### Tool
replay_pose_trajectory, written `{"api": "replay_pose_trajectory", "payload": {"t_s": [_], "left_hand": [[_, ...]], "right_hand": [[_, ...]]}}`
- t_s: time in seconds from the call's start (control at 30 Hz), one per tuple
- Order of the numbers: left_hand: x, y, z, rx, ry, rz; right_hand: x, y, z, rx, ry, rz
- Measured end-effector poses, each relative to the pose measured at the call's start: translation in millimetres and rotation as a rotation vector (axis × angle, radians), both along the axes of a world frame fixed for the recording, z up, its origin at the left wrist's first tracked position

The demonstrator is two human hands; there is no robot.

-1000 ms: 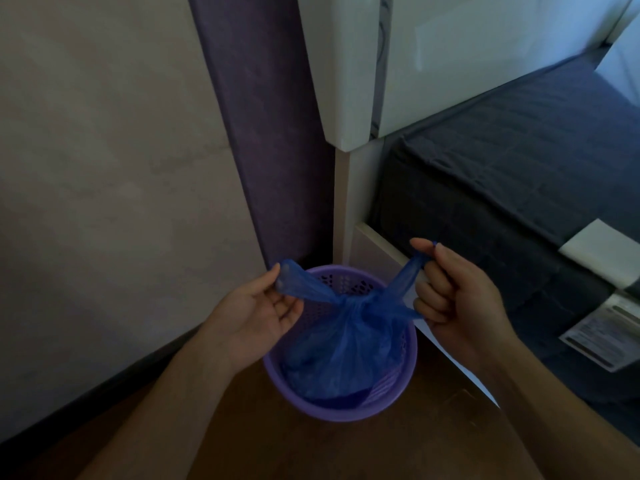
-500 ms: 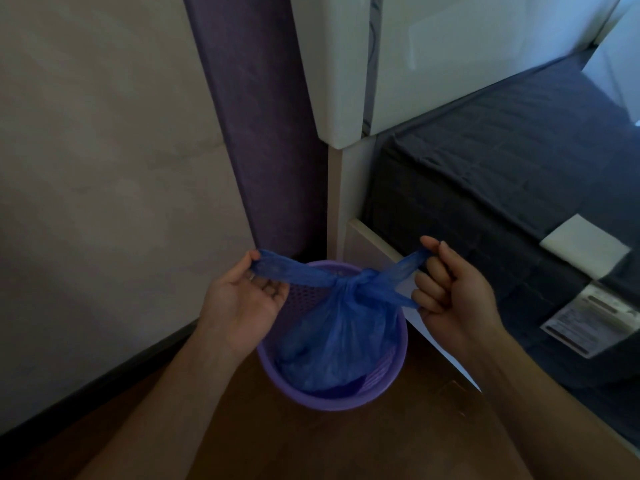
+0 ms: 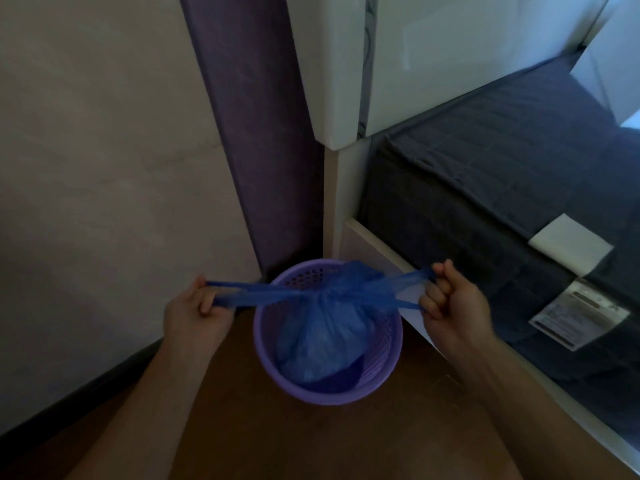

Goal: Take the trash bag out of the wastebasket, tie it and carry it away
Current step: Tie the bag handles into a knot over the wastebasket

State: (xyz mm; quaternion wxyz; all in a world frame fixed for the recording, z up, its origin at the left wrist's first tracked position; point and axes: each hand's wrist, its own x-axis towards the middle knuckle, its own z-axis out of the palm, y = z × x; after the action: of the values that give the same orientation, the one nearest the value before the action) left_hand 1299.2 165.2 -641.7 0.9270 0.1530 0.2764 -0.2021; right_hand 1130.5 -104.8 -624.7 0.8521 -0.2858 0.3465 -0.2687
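A blue trash bag (image 3: 322, 337) sits inside a round purple wastebasket (image 3: 393, 344) on the wooden floor. Its neck is gathered into a knot above the basket's middle, and two stretched strips of plastic run out sideways from it. My left hand (image 3: 194, 315) grips the left strip, out beyond the basket's left rim. My right hand (image 3: 453, 306) is closed on the right strip, past the right rim. Both strips are pulled taut and nearly level.
A beige wall and dark baseboard (image 3: 79, 393) stand at the left. A purple panel (image 3: 256, 133) rises behind the basket. A bed with a dark grey cover (image 3: 485, 188), white frame and headboard fills the right; white paper (image 3: 568, 247) and a label lie on it.
Both hands have moved apart, drawing the bag's two ends from slack loops into taut, nearly level strips. The knot has tightened over the basket. The view has tilted slightly downward.
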Motion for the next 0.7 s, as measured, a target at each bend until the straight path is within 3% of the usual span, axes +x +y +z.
{"api": "replay_pose_trajectory", "payload": {"t_s": [0.13, 0.3, 0.47, 0.53, 0.63, 0.7], "left_hand": [[4, 9, -20, 0.063, 0.017, -0.053], [3, -15, -1, 0.316, -0.208, -0.145], [-14, -38, 20, 0.714, -0.573, -0.284], [-27, -53, 25, 0.864, -0.716, -0.322], [-46, -73, 29, 0.942, -0.826, -0.385], [-56, -80, 31, 0.952, -0.864, -0.420]], "right_hand": [[-10, -8, -16, -0.008, 0.071, -0.067], [1, -11, -10, -0.120, 0.050, -0.088], [10, 4, 5, -0.360, 0.099, 0.042], [16, 19, 11, -0.549, 0.161, 0.114], [27, 43, 17, -0.878, 0.220, 0.231], [34, 55, 15, -0.942, 0.203, 0.272]]}}
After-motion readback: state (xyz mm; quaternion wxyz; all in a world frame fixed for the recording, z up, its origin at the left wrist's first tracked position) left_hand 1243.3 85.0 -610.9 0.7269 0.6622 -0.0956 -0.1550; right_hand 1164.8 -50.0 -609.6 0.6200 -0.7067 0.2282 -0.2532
